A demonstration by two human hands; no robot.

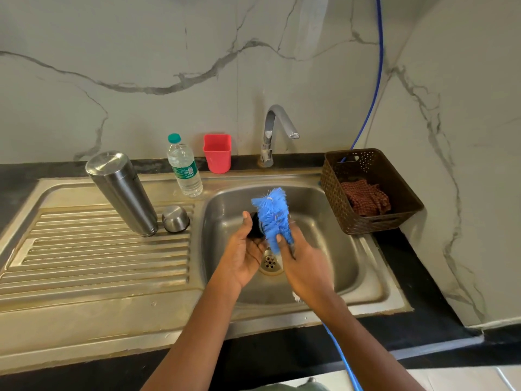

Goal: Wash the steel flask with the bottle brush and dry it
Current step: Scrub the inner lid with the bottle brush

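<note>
A tall, cylindrical brushed steel flask [121,193] stands on end on the ribbed steel drainboard [93,258] at centre left of the frame, well apart from both hands. Just beside its foot, to the right, lies a small rounded steel cap [175,218].

Over the middle of the frame, above the stainless steel sink basin [338,249], the right hand [306,266] has its fingers curled round the lower bristles and stem of a blue bottle brush [273,215]. The fluffy, bristly head points up and away. A white tip of the handle shows below the wrist. The left hand [244,252] cups a small black round part [255,230], with the thumb raised along its left side and the fingers wrapped beneath. The bristles touch it. Below the hands sits the perforated round drain [270,262].

The sink is set into a black stone countertop [423,306] against glossy white marble-look walls with grey veins. A curved chrome tap [275,131] rises behind the basin. A blue hose [377,80] runs down the corner at upper right.

Left of the tap stand a red square plastic cup [217,153] and a clear plastic water bottle [184,167] with a teal cap; how full it is cannot be told. At centre right, a brown perforated plastic basket [332,190] holds a crumpled red checked cloth [366,197].
</note>
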